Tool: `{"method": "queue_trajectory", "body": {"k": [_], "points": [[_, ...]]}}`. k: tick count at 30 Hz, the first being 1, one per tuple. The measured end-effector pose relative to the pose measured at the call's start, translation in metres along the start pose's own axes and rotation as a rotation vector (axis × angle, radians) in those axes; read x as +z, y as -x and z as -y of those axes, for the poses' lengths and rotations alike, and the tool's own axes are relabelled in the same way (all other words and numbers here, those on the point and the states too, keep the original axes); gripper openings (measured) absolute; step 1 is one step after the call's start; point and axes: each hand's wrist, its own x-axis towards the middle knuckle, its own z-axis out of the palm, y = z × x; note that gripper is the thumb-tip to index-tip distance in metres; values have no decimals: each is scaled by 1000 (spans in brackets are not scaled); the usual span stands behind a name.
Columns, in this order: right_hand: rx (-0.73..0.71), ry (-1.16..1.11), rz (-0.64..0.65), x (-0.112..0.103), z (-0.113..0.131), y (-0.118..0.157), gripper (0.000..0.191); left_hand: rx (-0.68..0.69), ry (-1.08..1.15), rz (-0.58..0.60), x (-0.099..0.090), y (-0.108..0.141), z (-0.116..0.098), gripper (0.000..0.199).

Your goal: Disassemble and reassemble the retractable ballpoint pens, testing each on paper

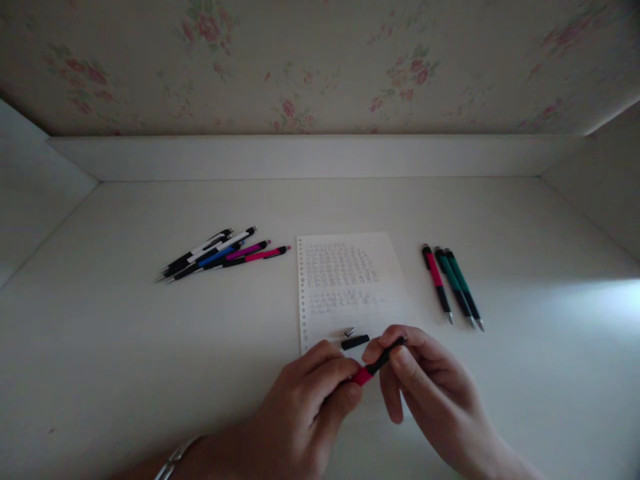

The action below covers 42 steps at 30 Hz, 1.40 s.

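My left hand [317,393] is closed around the pink barrel of a pen [363,376] near the bottom centre. The fingertips of my right hand [430,383] pinch the black end of the same pen, which points up and to the right. Just above my hands, a small silver pen tip [349,331] and a loose black grip piece [355,343] lie on a punched sheet of paper [350,313] with handwriting. The lower part of the sheet is partly hidden by my hands.
Several pens with white, blue, purple and pink barrels [220,253] lie in an overlapping group at the left. To the right of the paper are one pink pen [437,280] and two green pens [459,287]. A white ledge [320,159] borders the table's back.
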Motion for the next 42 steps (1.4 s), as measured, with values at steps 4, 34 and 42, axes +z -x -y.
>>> {"method": "queue_trajectory", "body": {"k": [4, 34, 42], "points": [[6, 10, 6, -1, 0, 0, 19, 27, -57, 38, -1, 2, 1, 20], [50, 199, 110, 5, 10, -3, 17, 2, -50, 81, 2, 2, -4, 21], [90, 70, 197, 11, 17, -2, 23, 14, -166, 65, 2, 7, -3, 37]]}}
